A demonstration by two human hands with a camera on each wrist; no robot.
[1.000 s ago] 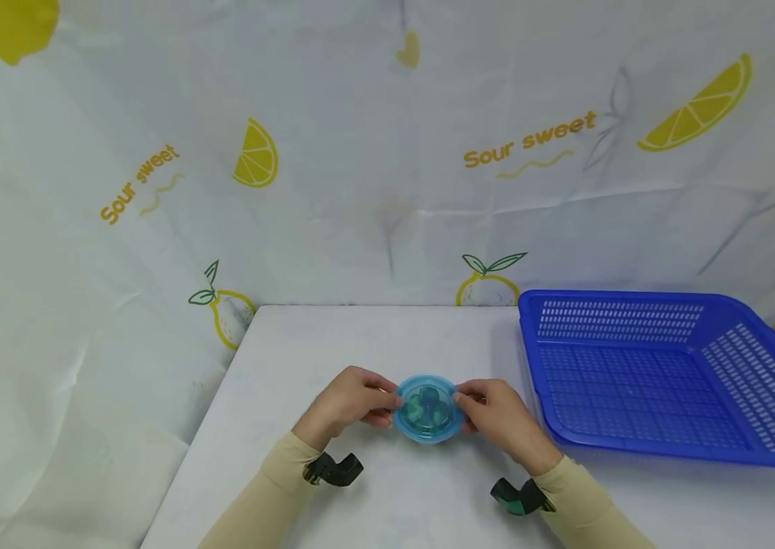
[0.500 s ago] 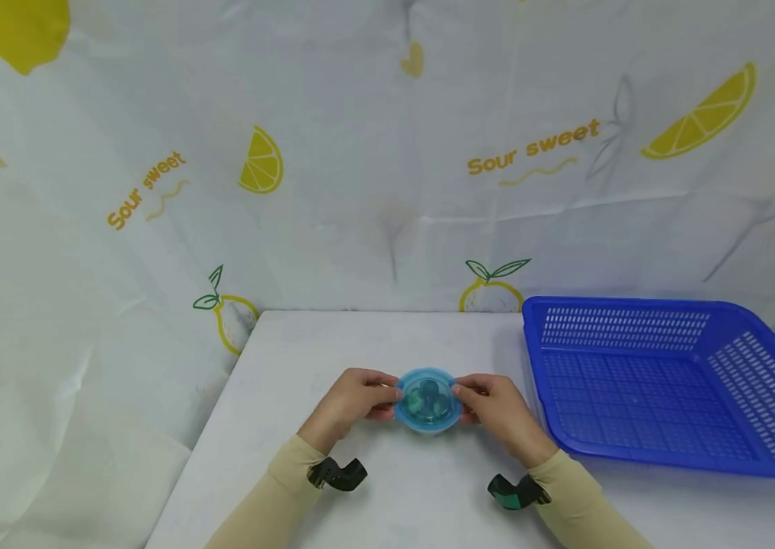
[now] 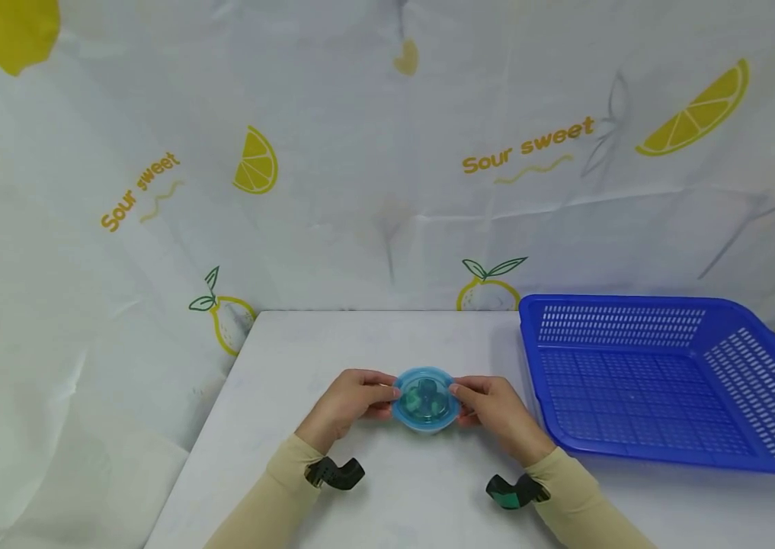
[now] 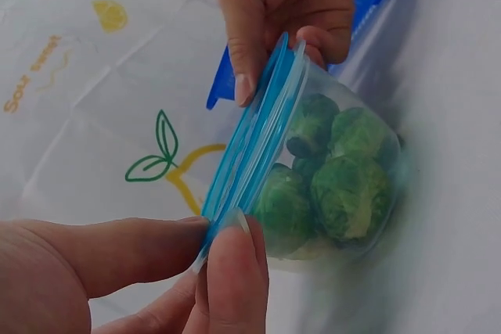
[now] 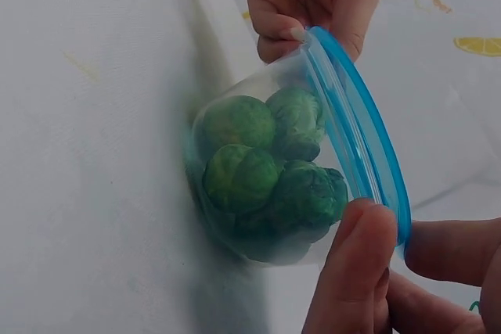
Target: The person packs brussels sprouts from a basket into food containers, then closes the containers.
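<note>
A small clear plastic bowl (image 5: 262, 84) with a blue see-through lid (image 3: 426, 422) stands at the middle of the white table. Inside it are several green Brussels sprouts (image 4: 351, 197). My left hand (image 3: 351, 400) pinches the left side of lid and rim, thumb on top and fingers below. On the opposite side my right hand (image 3: 497, 408) grips the edge the same way, its thumb on the lid. In the left wrist view, the lid's edge and the bowl's rim lie almost together, with a thin split near the right hand.
To the right stands a large blue plastic basket (image 3: 641, 389) with slotted walls and nothing in it. A white cloth (image 3: 360, 152) printed with lemons hangs behind the table (image 3: 318, 335) and along its left side.
The lidded bowl has shifted slightly away from me, with both hands still gripping its edge. The right hand has edged a little to the left.
</note>
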